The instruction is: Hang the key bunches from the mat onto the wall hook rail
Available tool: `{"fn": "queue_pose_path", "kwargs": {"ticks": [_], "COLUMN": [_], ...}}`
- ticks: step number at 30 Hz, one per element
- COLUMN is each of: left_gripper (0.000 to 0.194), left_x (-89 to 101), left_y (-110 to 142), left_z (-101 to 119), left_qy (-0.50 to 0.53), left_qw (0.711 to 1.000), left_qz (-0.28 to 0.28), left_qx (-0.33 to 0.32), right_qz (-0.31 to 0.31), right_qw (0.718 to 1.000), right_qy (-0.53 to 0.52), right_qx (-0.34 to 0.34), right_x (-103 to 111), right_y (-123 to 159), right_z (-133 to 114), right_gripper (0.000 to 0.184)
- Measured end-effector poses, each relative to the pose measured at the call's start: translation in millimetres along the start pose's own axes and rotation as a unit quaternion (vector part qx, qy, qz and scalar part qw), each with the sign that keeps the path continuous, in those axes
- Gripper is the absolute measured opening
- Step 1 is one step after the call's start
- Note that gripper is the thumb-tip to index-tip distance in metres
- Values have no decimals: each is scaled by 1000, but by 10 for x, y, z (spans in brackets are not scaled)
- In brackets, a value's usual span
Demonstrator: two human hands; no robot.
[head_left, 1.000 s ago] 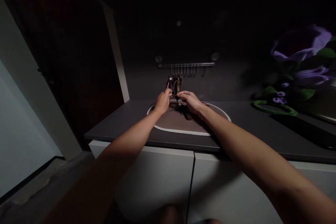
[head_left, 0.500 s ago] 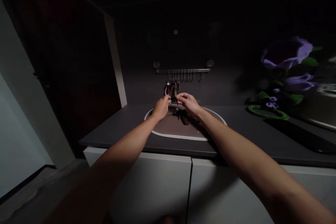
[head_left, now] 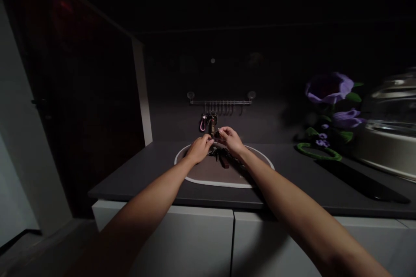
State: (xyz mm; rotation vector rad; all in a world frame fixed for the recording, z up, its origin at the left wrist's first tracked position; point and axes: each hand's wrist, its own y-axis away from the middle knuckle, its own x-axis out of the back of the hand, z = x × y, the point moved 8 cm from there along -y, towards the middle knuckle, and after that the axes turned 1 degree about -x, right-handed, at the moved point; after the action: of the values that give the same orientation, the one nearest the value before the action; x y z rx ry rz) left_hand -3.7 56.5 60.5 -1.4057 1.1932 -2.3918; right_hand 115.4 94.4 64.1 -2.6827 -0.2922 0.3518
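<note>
My right hand (head_left: 231, 139) is pinched closed just right of a brown keychain (head_left: 212, 126) with lettering, which hangs from a hook rail (head_left: 221, 103) on the dark wall. Something small and dark is at its fingertips, too dim to name. Close by, lower and to the left, my left hand (head_left: 199, 149) has its fingers drawn together; what they hold, if anything, is hidden. A pink loop (head_left: 203, 124) hangs left of the keychain. Beneath both hands, dark key-like items and a reddish-brown piece (head_left: 224, 162) lie on a brown mat (head_left: 208, 175) with a white rim.
Purple artificial flowers (head_left: 329, 88) with a green ring base (head_left: 318, 151) stand to the right. Beside them are a black flat object (head_left: 364, 181) and a pale domed appliance (head_left: 390, 143). White cabinet doors (head_left: 195, 233) lie below the dark counter (head_left: 136, 173).
The view has shifted, so the rail sits lower and more of the appliance shows. My right hand has drawn slightly away from the keychain; my left hand has moved lower and rightward relative to it.
</note>
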Motion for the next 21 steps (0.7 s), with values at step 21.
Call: {"fn": "queue_pose_path", "kwargs": {"ticks": [21], "left_gripper": [23], "left_x": [-128], "left_y": [-4], "left_z": [-103], "left_qy": [-40], "left_qw": [999], "left_qz": [-25], "left_qx": [9], "right_qz": [210], "right_qw": [976], "right_qy": [-22], "right_qx": [52], "right_x": [221], "right_y": [-775], "right_z": [-351], "right_gripper": [22]}}
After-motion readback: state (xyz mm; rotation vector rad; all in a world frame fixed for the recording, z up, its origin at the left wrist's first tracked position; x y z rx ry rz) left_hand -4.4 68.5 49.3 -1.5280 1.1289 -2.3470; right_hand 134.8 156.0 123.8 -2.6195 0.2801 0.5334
